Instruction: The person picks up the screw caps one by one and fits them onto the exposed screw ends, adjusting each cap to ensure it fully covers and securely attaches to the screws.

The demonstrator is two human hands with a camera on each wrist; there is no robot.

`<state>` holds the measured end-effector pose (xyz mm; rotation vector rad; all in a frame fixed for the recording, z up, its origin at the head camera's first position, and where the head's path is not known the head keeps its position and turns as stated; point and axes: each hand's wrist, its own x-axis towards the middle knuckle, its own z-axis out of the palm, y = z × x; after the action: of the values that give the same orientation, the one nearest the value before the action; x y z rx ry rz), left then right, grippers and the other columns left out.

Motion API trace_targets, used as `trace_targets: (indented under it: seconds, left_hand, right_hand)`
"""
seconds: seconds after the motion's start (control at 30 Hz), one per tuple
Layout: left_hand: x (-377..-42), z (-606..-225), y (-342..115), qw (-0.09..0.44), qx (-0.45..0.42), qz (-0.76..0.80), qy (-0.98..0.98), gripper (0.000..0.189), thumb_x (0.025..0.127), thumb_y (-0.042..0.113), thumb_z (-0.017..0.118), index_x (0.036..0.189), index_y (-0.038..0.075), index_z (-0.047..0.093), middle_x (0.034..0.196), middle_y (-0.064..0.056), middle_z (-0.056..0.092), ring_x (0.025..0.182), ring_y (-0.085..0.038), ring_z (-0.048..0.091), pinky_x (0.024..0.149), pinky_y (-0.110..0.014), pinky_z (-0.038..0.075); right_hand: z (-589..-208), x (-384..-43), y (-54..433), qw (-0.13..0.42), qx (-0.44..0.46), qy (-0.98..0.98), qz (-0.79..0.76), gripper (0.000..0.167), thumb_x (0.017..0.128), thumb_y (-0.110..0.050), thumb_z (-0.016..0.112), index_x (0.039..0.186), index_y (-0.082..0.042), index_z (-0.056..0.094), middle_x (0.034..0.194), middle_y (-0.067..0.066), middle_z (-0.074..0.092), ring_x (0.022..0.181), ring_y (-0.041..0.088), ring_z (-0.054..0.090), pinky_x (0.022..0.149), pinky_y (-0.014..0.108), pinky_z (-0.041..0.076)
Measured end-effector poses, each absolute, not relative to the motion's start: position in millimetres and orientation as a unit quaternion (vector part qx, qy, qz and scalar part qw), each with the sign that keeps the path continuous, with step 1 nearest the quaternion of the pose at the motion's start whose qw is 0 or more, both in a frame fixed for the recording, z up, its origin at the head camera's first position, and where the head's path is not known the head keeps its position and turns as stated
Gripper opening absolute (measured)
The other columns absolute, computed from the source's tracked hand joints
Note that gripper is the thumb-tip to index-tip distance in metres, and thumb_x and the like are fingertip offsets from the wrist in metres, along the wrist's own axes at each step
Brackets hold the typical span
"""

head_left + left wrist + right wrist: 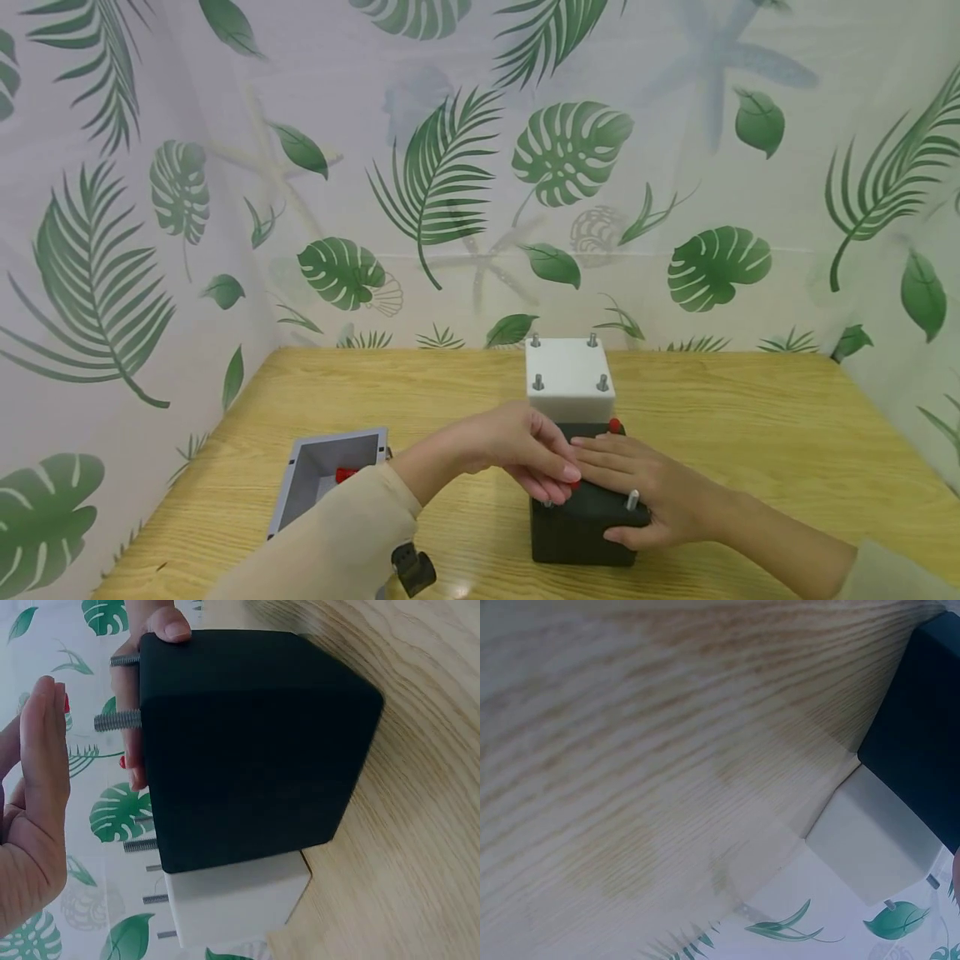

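Note:
My left hand (521,446) pinches a small red piece (574,484) between thumb and fingers, above the top of a black block (577,542). In the left wrist view, that hand is apart from the block's studded face. My right hand (652,483) lies across the top of the block with fingers stretched, its thumb at the near right edge. A bare threaded stud (632,500) stands beside that thumb. Another stud (547,502) shows partly behind the left fingers. At the block's far right corner sits a second red piece (615,426).
Just behind the black block stands a white block (567,367) with several bare studs upright on top. A grey tray (291,487) at left holds a red piece (346,474), partly covered by my left sleeve. Leaf-patterned cloth (450,308) backs the wooden table (750,417).

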<state>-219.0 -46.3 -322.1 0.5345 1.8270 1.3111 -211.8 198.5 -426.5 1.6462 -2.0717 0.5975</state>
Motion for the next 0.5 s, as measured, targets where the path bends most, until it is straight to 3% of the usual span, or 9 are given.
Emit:
trace_targets:
  seconds: [0.27, 0.5]
  left_hand:
    - [-214, -320, -26, 0.397, 0.23, 0.51, 0.727, 0.01, 0.087, 0.004, 0.066, 0.092, -0.004, 0.07, 0.069, -0.009, 0.068, 0.058, -0.011, 0.066, 0.053, -0.024, 0.056]
    - [-213, -321, -9, 0.393, 0.234, 0.509, 0.729, 0.011, 0.089, 0.005, 0.064, 0.095, -0.003, 0.07, 0.077, -0.016, 0.071, 0.061, -0.011, 0.067, 0.064, -0.033, 0.059]
  right_hand:
    - [-427, -216, 199, 0.203, 0.611, -0.731, 0.226, 0.062, 0.088, -0.042, 0.064, 0.134, -0.002, 0.051, 0.14, 0.009, 0.047, 0.129, 0.019, 0.04, 0.114, 0.02, 0.022]
    - [-428, -216, 201, 0.197, 0.602, -0.736, 0.238, 0.063, 0.087, -0.041, 0.066, 0.133, -0.002, 0.049, 0.138, 0.011, 0.045, 0.127, 0.016, 0.039, 0.113, 0.019, 0.022]
